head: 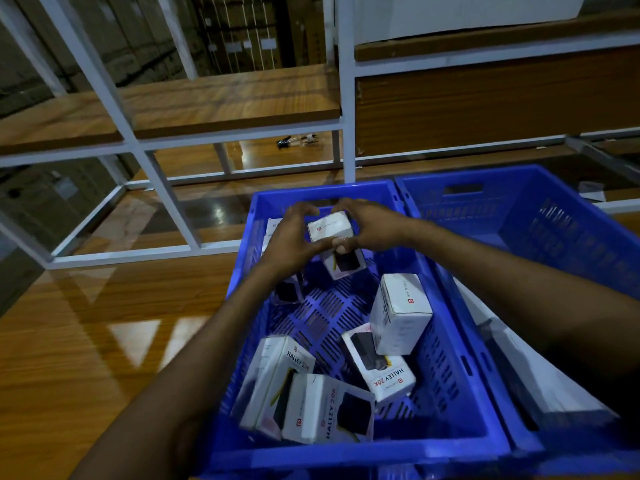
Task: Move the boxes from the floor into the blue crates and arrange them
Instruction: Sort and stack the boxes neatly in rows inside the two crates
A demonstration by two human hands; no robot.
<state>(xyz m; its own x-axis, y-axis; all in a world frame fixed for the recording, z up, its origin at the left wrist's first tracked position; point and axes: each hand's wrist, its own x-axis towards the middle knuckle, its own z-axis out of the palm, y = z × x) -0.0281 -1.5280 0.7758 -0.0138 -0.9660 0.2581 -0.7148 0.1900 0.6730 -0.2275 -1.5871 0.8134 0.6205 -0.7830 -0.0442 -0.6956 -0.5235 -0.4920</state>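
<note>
Two blue crates stand side by side on the floor. Over the far end of the left crate my left hand and my right hand together grip one upright white box, fingers curled round its sides. More white "Halley 20K" boxes lie loose inside: one standing at the right wall, one flat below it, two leaning at the near left. Other boxes stand at the far left wall, partly hidden by my left hand. The right crate shows white boxes behind my right forearm.
A white metal rack with wooden shelves rises just behind the crates. Glossy wooden floor spreads to the left. Small dark clips lie on the floor under the rack.
</note>
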